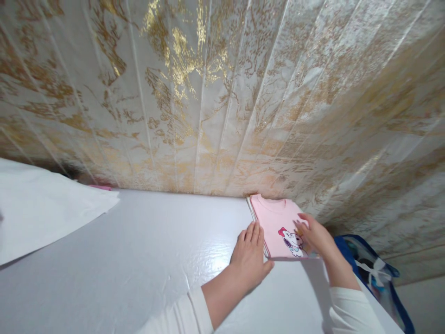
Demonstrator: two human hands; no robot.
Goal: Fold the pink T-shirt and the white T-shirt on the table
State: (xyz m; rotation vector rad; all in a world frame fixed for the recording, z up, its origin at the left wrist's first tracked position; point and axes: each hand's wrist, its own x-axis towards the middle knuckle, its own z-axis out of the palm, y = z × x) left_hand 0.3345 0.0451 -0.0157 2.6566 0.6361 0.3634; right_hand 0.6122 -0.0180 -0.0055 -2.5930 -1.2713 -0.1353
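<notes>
A folded pink T-shirt (269, 220) with a cartoon dog with a red bow on its front lies at the table's far edge. It tops a small stack, and the pale edges of other folded pieces show along its left side. My left hand (249, 257) lies open on the table against the stack's left edge, fingers stretched forward and thumb out by its near corner. Over the shirt's right side is my right hand (316, 236), fingers apart and slightly blurred, covering part of the print. I cannot tell how firmly it touches the cloth.
The white table (146, 250) has a glossy, slightly wrinkled surface. White cloth (45, 206) lies at the left, with a bit of pink behind it. A curtain (194, 93) with gold patterns hangs along the back. A blue-edged clear bag (373, 273) stands beside the table's right edge.
</notes>
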